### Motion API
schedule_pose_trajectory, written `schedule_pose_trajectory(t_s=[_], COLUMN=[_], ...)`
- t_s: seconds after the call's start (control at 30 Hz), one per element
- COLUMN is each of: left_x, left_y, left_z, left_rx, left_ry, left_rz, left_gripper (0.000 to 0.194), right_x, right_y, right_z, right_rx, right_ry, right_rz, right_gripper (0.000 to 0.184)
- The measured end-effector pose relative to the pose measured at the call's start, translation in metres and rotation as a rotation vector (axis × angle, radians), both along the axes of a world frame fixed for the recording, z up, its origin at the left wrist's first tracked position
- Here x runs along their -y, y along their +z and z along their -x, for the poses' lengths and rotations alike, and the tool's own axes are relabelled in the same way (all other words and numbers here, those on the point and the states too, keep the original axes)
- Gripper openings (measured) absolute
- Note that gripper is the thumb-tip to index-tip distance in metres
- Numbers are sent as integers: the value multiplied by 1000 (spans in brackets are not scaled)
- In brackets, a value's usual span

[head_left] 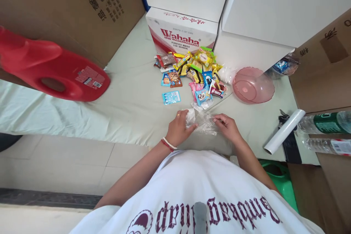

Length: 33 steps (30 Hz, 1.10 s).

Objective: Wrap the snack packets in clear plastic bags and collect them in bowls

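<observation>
A thin clear plastic bag (204, 123) stretches between my two hands at the table's front edge. My left hand (178, 128) is closed around its bunched, whitish end; whether that white part is the bag itself or something in it, I cannot tell. With thumb and fingertips, my right hand (227, 126) pinches the bag's other side. Just beyond the hands lies a pile of wrapped snacks, among them a light-blue packet (203, 95), a dark red and white packet (217, 89) and yellow packets (196, 75). A flat light-blue packet (171, 97) lies apart at the left.
Behind the snacks stands a Wahaba-style white and red carton (182, 34) against white boxes. A pink translucent bowl (253, 86) sits right. A large red jug (57, 69) is at left; a plastic film roll (285, 131), keys and bottles (329, 122) lie right.
</observation>
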State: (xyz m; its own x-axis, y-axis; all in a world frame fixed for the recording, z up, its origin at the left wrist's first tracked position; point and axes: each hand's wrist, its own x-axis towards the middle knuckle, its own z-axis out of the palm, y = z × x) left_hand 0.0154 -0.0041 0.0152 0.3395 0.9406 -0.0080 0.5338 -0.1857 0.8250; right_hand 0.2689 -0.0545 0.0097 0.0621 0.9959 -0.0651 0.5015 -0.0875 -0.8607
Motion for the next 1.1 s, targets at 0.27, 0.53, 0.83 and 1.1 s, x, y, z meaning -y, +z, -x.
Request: schedule_pose_trajectory(t_s=[0.27,0.53,0.83,1.1], left_x=[-17,-15,-20,-13], left_y=[-31,-24,-25,-24], left_z=[-5,-18,-30,-39], left_rx=[72,-244,-267,-433], left_ry=[64,-569,-613,-611], left_rz=[169,-546,-278,-228], left_gripper=[28,47,36,52], right_x=[26,22,32,22], right_y=[-6,-13,34,59], right_z=[-48,-97,-46,-51], right_rx=[-331,227,535,238], right_ry=[-471,-509,425,656], right_rz=[145,96,-209,33], right_gripper=[38,34,32,30])
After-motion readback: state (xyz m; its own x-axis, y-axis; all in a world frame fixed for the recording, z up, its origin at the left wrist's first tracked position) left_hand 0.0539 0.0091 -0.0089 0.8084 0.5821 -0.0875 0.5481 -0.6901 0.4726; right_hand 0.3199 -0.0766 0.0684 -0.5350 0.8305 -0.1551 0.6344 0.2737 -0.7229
